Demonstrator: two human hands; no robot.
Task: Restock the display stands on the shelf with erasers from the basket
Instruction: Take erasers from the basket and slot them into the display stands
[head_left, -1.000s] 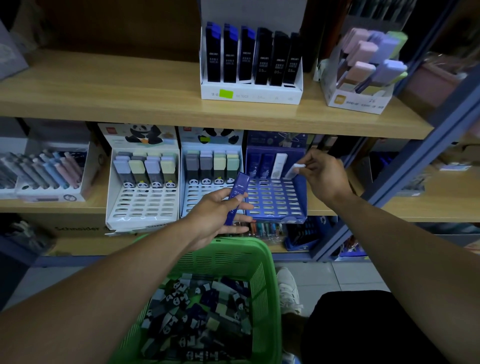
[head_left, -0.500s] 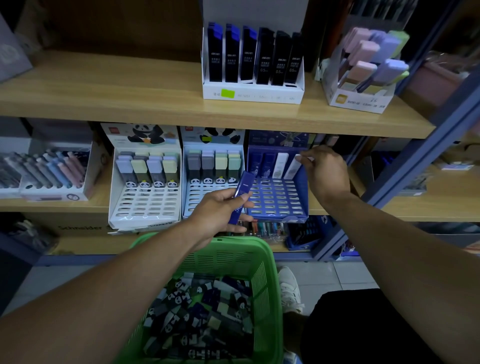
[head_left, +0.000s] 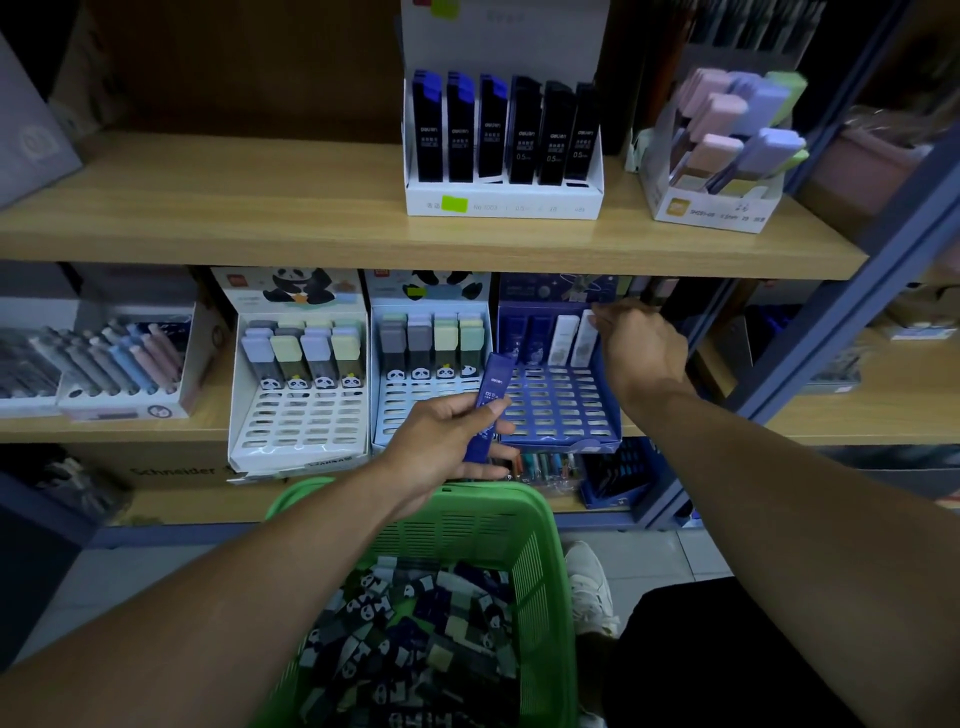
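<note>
basket (head_left: 540, 525) cut off below, right fingertips hidden

I stood in a stationery shop: wooden shelves (head_left: 208, 218) on blue metal uprights (head_left: 852, 322) carried retail display stands (head_left: 301, 384) of erasers, boxed pencil leads (head_left: 501, 130) and pens (head_left: 104, 358), some with price stickers (head_left: 454, 204).

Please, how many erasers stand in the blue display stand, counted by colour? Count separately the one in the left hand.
In the blue display stand, blue erasers: 2
In the same stand, white erasers: 2
In the left hand, held eraser, blue: 1
Total: 5
</note>
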